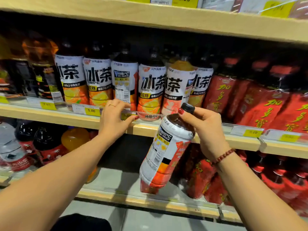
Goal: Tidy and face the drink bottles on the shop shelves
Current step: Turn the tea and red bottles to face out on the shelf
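My right hand [202,126] grips the neck and black cap of a white-and-orange iced tea bottle [164,153], which hangs tilted in front of the shelf edge with its back label towards me. My left hand [115,118] reaches to the middle shelf, its fingers curled at the base of a tea bottle [124,82] whose back label also faces out. Several matching tea bottles [98,80] stand in a row on that shelf [50,115], most with their front labels showing.
Red-labelled bottles [260,104] fill the right of the middle shelf, dark bottles [38,69] the left. Yellow price tags [91,111] run along the shelf edge. The lower shelf [126,195] holds orange, water and red bottles around a gap. Another shelf board [150,19] runs overhead.
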Demonstrator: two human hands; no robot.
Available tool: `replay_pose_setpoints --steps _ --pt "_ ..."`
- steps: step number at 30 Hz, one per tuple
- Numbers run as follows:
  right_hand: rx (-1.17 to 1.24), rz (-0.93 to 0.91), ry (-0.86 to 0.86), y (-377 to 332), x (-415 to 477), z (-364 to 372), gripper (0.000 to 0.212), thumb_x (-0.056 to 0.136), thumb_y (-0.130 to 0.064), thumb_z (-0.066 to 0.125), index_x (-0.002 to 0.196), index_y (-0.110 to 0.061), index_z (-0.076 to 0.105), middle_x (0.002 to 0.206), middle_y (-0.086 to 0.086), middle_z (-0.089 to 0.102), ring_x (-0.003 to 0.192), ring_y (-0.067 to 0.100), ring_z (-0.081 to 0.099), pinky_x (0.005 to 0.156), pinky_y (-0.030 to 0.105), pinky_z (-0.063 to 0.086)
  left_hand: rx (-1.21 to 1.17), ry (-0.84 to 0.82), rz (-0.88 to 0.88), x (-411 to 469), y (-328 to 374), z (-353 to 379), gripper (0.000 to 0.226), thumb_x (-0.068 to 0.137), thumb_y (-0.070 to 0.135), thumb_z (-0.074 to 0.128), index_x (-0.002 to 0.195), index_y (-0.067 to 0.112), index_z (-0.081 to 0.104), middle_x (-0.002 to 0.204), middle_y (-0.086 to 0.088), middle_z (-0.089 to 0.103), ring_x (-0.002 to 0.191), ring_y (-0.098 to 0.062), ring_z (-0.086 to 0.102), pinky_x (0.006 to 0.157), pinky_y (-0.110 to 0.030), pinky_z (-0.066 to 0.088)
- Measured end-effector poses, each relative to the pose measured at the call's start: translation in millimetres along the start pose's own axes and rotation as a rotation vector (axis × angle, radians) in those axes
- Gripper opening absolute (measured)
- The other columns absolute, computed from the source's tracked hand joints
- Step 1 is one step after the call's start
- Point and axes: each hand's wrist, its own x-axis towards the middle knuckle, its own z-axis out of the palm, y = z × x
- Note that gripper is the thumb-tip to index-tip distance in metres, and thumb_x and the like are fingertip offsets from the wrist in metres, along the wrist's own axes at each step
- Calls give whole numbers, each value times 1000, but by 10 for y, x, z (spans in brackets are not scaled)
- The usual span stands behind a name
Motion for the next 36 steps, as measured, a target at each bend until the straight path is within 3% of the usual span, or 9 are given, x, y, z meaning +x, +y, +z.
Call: replay_pose_setpoints --steps 7,11,16,19,25,30,34,36 --pt "79 4 184 -656 268 -486 10 77 -14 74 68 -9 73 64 -1 72 58 10 65 53 22 52 -159 -69 142 41 592 302 24 74 24 79 90 10 68 92 -6 64 94 -25 55 79 -32 43" --pt "150 1 270 -810 418 -664 28 79 -11 73 52 -15 68 55 -3 67 50 8 63 49 21 51 -239 -40 44 8 740 478 18 72 27 81 79 13 72 76 -3 64 83 -21 55 72 -26 36" --pt "203 -97 333 -919 583 -783 35 78 -10 74 45 -17 66 51 -6 64 49 9 61 56 25 53 -271 24 -126 50 832 576 18 68 27 83 67 21 67 69 5 57 79 -15 48 73 -35 41" --pt "248 -163 384 -977 695 -827 34 77 -9 76 45 -15 64 50 -4 63 49 11 61 56 28 55 -271 21 -131 62 837 586 19 68 27 83 66 22 65 70 9 55 81 -16 48 75 -37 42" --pt "235 -282 431 -854 861 -819 54 78 -8 74 32 -22 50 38 -17 46 38 1 48 45 18 44 -276 36 -111 62 789 638 18 68 27 83 67 18 67 71 5 58 83 -18 50 76 -35 38" --pt "294 -307 520 -760 1000 -816 43 77 -4 74 40 -19 59 46 -9 60 47 8 59 54 26 52 -287 61 -95 45 778 662 18 68 25 83 67 20 66 75 5 59 85 -19 52 78 -36 39" --pt "318 -288 562 -706 1114 -827 12 75 -4 75 66 -8 67 61 1 69 60 17 66 61 31 55 -291 69 -85 40 776 668 19 67 24 84 67 19 66 74 5 58 84 -20 52 77 -37 40" --pt "308 -303 548 -652 1160 -826 7 75 -4 74 77 -3 67 70 6 70 69 21 67 66 34 57 -290 75 -83 36 772 678 19 67 24 84 67 20 65 74 6 57 82 -19 51 76 -36 40"
